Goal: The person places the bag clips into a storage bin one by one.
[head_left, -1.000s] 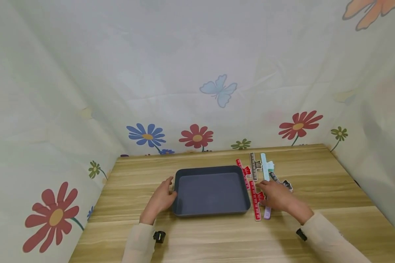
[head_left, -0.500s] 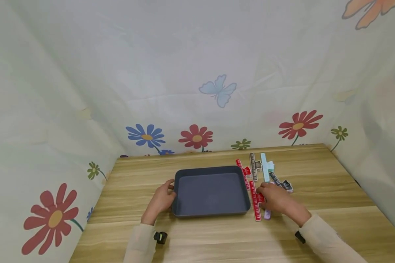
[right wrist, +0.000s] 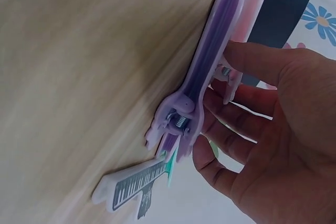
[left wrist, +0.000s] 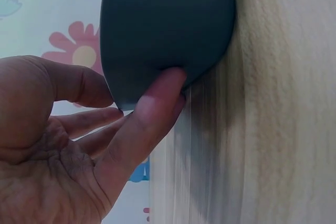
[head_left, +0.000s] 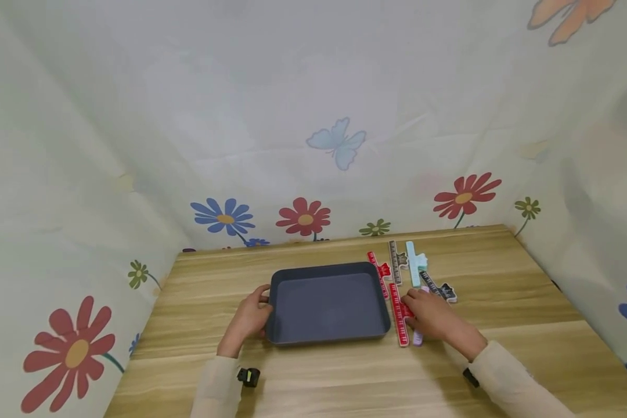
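A dark grey baking tray [head_left: 328, 307] lies on the wooden table. My left hand [head_left: 248, 316] is at its left end, with fingertips touching the tray's outer wall [left wrist: 163, 30] and corner. To the right of the tray lies a red long-jawed clip [head_left: 399, 316] with a keyboard pattern. My right hand [head_left: 431, 313] pinches its handle between thumb and fingers; the hand partly covers this clip. Just beside those fingers, and partly under the hand in the head view, is a purple clip [right wrist: 210, 51] with its spring showing.
Behind the right hand lie another red clip [head_left: 379, 273], a brown one [head_left: 396, 264], a light blue one [head_left: 414, 267] and a black one [head_left: 438, 287], close together. A flower-printed curtain [head_left: 261, 145] borders the table [head_left: 324, 377] at the back and sides.
My right hand has shifted slightly toward the near side, its fingertips coming to the red clip's handle. The left hand stays at the tray's end. The head view has turned slightly right.
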`<state>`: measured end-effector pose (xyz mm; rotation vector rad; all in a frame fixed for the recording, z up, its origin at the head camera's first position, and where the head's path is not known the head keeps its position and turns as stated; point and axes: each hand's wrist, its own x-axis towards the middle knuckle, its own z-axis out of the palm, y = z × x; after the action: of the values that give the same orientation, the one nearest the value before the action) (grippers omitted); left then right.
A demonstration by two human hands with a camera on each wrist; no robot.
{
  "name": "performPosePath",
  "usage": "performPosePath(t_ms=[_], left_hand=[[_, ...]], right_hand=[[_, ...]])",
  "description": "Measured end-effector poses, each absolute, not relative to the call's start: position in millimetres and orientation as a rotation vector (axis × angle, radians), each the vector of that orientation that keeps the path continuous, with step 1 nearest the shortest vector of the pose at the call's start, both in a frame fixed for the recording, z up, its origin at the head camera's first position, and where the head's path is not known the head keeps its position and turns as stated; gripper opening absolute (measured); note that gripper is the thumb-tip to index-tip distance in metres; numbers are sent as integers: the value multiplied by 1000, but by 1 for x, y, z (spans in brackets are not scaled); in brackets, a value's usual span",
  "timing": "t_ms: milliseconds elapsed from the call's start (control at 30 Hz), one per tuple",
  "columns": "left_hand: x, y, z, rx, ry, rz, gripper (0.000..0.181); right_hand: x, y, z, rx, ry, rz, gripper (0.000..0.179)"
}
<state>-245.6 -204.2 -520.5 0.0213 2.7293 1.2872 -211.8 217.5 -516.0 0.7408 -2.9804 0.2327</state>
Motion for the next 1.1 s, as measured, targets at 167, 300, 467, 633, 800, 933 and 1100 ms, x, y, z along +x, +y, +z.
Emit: performPosePath(t_ms=[167, 300, 467, 633, 800, 933, 1100], left_hand=[[-244, -205, -520, 22, 2721, 1289, 58], [-243, -203, -519, 30, 2727, 1282, 59], [-243, -202, -519, 27, 2730, 1277, 58], [-243, -205, -519, 15, 2725, 1293, 58], [-244, -206, -518, 19, 2728, 1301, 58], [-245, -207, -519, -10, 2677, 1353, 59], [-245, -211, -520, -67, 2560, 1467, 61]], right_hand=[[-210, 218, -514, 701, -3006, 253, 41], [-209, 218, -512, 674, -3006, 259, 43], [-210, 217, -509, 675, -2980, 273, 43], [-213, 216, -503, 650, -2939, 294, 44], [-218, 216, -494, 624, -2925, 298, 45], [-220, 214, -487, 617, -2912, 304, 47], [-222, 210, -479, 613, -2899, 298, 50]])
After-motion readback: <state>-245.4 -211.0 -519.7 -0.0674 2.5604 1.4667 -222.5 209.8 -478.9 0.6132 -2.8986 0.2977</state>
